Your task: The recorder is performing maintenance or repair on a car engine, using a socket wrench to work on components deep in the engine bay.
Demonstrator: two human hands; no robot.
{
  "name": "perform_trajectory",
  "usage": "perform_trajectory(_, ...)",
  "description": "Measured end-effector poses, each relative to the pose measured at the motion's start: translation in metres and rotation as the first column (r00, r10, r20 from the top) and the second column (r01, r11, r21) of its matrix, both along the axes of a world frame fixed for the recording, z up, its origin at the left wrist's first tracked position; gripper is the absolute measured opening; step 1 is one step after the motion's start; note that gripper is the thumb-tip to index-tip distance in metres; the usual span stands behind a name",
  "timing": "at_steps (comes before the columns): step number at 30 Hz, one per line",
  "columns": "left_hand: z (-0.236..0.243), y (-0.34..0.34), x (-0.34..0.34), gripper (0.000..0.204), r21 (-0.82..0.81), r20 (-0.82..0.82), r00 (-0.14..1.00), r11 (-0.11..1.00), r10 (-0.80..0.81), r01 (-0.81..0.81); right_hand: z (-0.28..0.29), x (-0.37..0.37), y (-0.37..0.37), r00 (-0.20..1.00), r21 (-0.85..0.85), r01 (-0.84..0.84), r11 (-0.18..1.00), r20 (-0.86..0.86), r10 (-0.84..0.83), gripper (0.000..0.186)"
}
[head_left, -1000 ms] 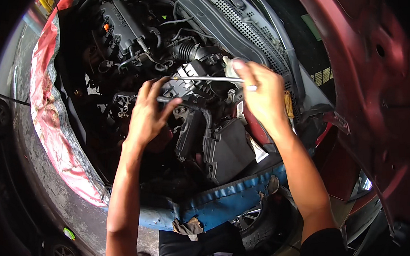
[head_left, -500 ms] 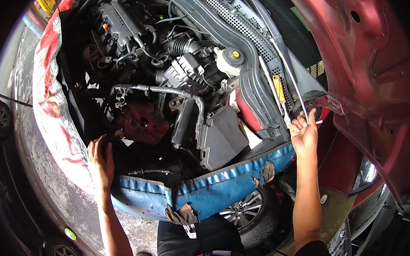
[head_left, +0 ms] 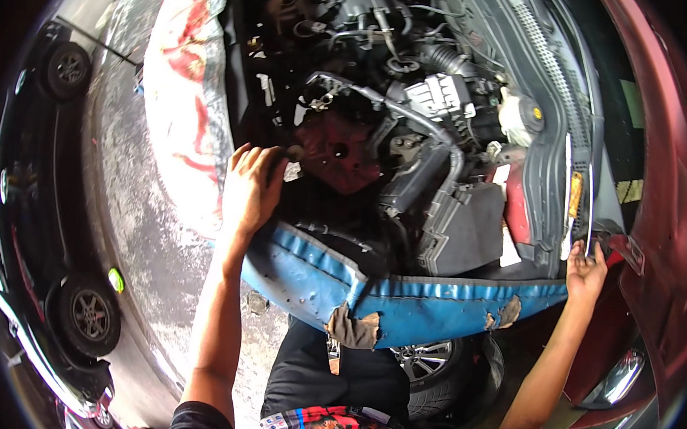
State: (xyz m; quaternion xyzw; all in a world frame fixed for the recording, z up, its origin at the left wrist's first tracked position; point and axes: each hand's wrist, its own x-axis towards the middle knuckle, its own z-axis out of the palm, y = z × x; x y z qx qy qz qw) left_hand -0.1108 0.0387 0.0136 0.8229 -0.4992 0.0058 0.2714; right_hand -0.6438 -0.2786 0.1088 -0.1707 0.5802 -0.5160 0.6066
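Note:
My right hand (head_left: pixel 585 278) is at the right side of the engine bay, its fingers closed around the lower end of a long, thin metal rod (head_left: pixel 594 163). The rod runs upward along the base of the windscreen. Close beside it lies a yellow-handled tool (head_left: pixel 575 193). My left hand (head_left: pixel 254 189) rests on the front left corner of the engine bay, fingers laid over the edge and the thumb apart. Its fingertips are partly lost in shadow. Between my hands a blue fender cover (head_left: pixel 424 310), torn in places, hangs over the near edge.
A black fuse box cover (head_left: pixel 472 230), a fluid reservoir (head_left: pixel 520 119) and the engine (head_left: pixel 364 3) fill the bay. The raised red bonnet (head_left: pixel 671 195) stands at the right. A loose wheel (head_left: pixel 428 369) is below the blue cover. A dark car (head_left: pixel 37 211) is parked at left.
My view has swung left, so the engine bay sits further right and more of the dark car shows. My right hand stays at the rod's lower end; the left remains on the front corner.

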Motion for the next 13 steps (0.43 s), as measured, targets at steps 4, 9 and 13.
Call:
perform_trajectory(4,-0.001,0.004,0.003,0.015,-0.014,-0.021,1.0,1.0,-0.01,0.01,0.01,0.004,0.008,0.992,0.018,-0.019,1.0,-0.127,0.021,0.055)
perform_trajectory(9,-0.004,0.002,0.003,0.014,-0.026,0.017,1.0,0.999,-0.022,0.022,0.019,-0.009,0.007,0.943,0.043,-0.163,0.986,-0.288,0.168,0.077)
perform_trajectory(13,-0.008,0.002,0.005,0.015,-0.045,-0.002,1.0,0.999,-0.002,0.002,0.026,0.006,0.014,0.909,0.103,-0.19,0.976,-0.357,0.214,0.08)
